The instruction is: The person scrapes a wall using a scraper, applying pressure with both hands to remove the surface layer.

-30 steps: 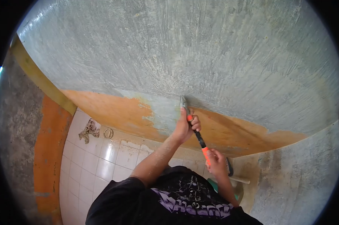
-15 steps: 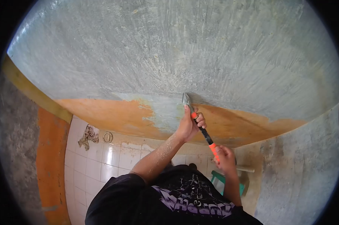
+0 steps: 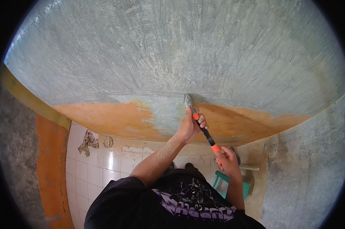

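A long-handled scraper [image 3: 206, 134] with a black and orange handle slants across the middle of the view. Its metal head [image 3: 187, 100] rests against the wall, where grey surface meets orange paint [image 3: 233, 118]. My left hand [image 3: 190, 128] is closed round the upper handle, its thumb stretched along the shaft toward the head. Lower down, my right hand [image 3: 229, 162] grips the orange end of the same handle. Left of the tool head, a bare grey patch [image 3: 166, 112] with ragged edges breaks the orange band. Pale flecks cling to my left forearm.
White floor tiles [image 3: 94, 173] lie below the wall. A crumpled cloth [image 3: 88, 142] and a ring-shaped roll [image 3: 108, 142] are on the floor at left. A green stool [image 3: 221, 176] stands behind my right arm. Side walls close in on both sides.
The view has shifted slightly. Both hands keep their hold on the scraper, and its head stays near the same spot at the paint edge.
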Available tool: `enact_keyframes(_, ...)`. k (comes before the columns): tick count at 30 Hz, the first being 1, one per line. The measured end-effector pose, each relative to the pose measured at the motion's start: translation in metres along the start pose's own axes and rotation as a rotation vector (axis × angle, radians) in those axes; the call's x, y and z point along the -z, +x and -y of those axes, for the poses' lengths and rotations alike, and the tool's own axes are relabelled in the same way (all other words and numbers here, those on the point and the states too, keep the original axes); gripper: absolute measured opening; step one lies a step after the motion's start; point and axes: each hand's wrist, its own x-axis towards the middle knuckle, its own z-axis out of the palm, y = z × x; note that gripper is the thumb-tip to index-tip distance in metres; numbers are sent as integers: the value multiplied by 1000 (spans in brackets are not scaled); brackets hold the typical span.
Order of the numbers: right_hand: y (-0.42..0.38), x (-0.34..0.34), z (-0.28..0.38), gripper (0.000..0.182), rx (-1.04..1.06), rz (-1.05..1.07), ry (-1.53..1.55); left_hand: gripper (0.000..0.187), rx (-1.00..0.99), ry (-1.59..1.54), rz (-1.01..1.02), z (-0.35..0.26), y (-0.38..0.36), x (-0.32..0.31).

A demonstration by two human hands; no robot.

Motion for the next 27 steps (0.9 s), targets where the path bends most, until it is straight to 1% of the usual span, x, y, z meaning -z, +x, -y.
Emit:
enact_keyframes(2, -8, 13, 4, 33, 8, -11, -23, 52, 11, 24, -24, 11, 2, -13)
enact_keyframes(5, -11, 32, 3, 35, 25, -15, -44, 51, 5, 69, 2, 26, 10, -25)
enact_keyframes(9, -8, 42, 11, 36, 19, 11, -17, 49, -24, 12, 11, 36, 17, -27)
enact_keyframes(13, 1, 55, 3, 38, 46, 75, -51, 49, -46, -42, -7, 44, 20, -28)
enact_keyframes(20, 9, 58, -6, 40, 92, 82, -56, 49, -115, -55, -42, 52, 24, -30)
enact_keyframes(23, 13, 59, -7, 40, 93, 85, -48, 49, -147, -59, -100, 51, 24, -35)
enact_keyframes(27, 19, 44, 2, 39, 107, 111, -105, 48, -215, -69, -103, 41, 24, -26)
